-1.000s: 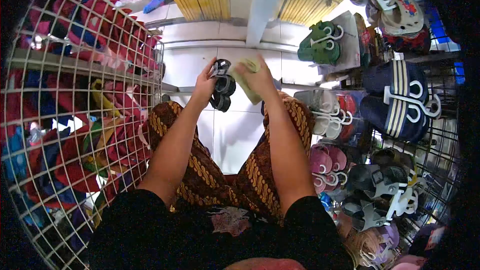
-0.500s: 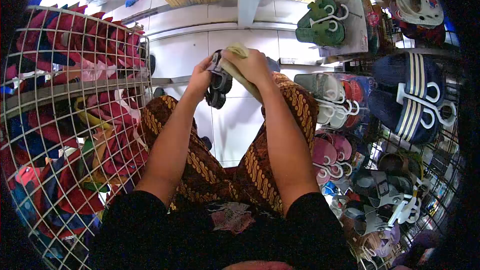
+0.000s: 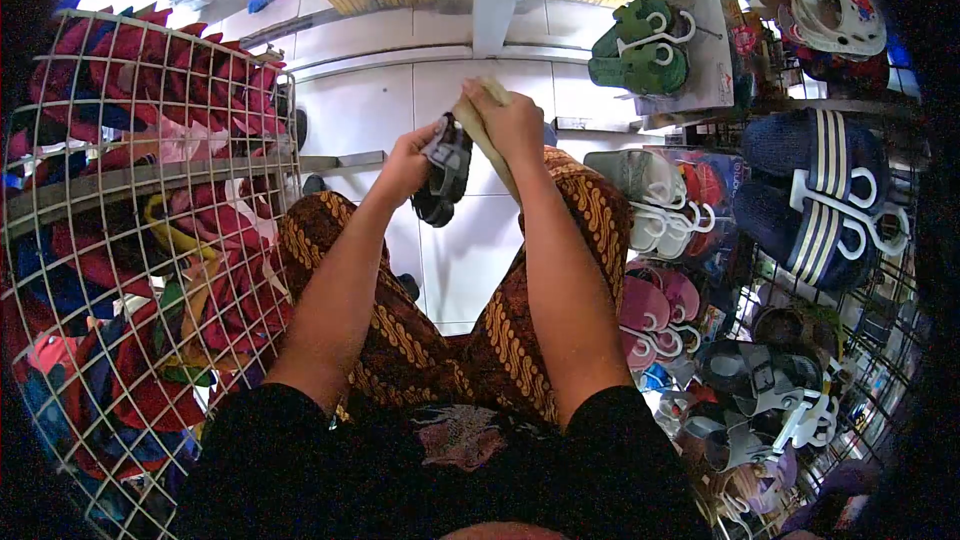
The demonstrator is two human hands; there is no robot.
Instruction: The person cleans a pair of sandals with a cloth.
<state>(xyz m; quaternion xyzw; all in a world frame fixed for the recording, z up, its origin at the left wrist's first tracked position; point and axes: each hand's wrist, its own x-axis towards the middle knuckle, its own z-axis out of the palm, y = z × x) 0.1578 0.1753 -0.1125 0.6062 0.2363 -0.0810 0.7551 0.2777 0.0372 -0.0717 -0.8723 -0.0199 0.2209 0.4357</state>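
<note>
My left hand (image 3: 406, 166) is closed around a small black-and-grey pair of sandals (image 3: 448, 176), held up over the floor between my knees. A pale yellow-green cloth (image 3: 484, 136) is bunched in my right hand (image 3: 514, 126), its loose end hanging down along the wrist. The cloth's left edge lies right at the upper straps of the sandals. My left fingers hide part of the sandals' near side.
A white wire rack (image 3: 150, 165) of red and coloured goods stands close on my left. To my right hang green sandals (image 3: 640, 50), navy striped slides (image 3: 810, 195) and pink sandals (image 3: 645, 302) on hooks. White tiles (image 3: 460, 250) cover the floor.
The sandals have shifted slightly right and down and turned a little. My right hand has drawn the cloth off their top edge to the right.
</note>
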